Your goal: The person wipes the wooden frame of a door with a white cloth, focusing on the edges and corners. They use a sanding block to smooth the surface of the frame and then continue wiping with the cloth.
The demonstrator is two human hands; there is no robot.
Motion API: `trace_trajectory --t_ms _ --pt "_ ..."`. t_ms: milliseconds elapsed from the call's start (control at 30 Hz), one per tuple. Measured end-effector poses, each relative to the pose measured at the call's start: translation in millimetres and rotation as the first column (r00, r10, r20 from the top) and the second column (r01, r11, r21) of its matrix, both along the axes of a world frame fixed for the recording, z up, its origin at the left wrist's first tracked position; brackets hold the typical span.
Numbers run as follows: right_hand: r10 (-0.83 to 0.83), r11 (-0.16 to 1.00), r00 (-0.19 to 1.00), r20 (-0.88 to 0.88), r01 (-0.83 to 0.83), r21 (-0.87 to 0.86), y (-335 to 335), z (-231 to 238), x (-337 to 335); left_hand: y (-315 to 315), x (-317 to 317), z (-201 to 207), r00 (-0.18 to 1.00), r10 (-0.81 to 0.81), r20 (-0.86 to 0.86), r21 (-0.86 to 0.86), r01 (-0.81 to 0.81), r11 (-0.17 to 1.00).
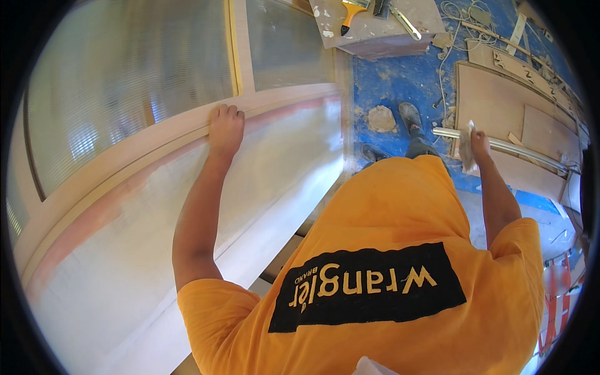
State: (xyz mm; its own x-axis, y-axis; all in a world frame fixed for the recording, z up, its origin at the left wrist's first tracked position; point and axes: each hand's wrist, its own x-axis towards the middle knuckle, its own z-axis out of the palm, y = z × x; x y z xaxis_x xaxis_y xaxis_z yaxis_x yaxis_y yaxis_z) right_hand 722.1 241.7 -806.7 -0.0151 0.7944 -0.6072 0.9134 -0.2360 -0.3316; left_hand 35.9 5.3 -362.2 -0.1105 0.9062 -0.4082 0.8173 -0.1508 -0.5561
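Head view: the right grip (480,147) is closed around a pale, flat piece (465,150), pinching its right-hand edge. The piece stands on edge, extending to the left of and below the fingers; its material cannot be determined. Metal strips (531,150) and brown boards (484,97) lie on the blue floor (386,87) beyond it. The left grip (226,130) rests on the wooden frame (150,141), fingers bent over the rail above the whitish panel (119,250); whether it clamps the rail cannot be determined. A brush (352,17) lies on the box (390,45).
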Motion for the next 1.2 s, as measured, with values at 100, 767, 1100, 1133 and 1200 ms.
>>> trace_trajectory --t_ms 100,767,1100,1133,1200 --pt "0.009 0.992 0.994 -0.11 0.005 0.129 34.7 17.4 -79.6 0.4 -2.4 -12.1 0.999 -0.023 0.029 -0.003 0.023 1.0" --pt "-0.573 0.814 0.812 -0.111 0.58 0.037 -329.8 69.9 120.4 -8.2 31.4 -168.8 0.993 -0.114 0.034 -0.232 0.119 0.965" --pt "-0.407 0.844 0.802 -0.438 0.513 0.156 -274.0 90.4 -80.1 -8.9 12.5 -73.8 0.985 -0.171 -0.024 -0.302 0.156 0.94" --pt "-0.422 0.84 0.777 -0.467 0.529 0.12 -274.1 98.8 -86.8 -14.0 10.1 -82.4 0.977 -0.211 -0.029 -0.276 0.195 0.941" --pt "-0.453 0.832 0.724 -0.52 0.553 0.044 -283.6 115.8 -92.8 -19.6 7.1 -102.5 0.965 -0.261 -0.039 -0.222 0.246 0.943"
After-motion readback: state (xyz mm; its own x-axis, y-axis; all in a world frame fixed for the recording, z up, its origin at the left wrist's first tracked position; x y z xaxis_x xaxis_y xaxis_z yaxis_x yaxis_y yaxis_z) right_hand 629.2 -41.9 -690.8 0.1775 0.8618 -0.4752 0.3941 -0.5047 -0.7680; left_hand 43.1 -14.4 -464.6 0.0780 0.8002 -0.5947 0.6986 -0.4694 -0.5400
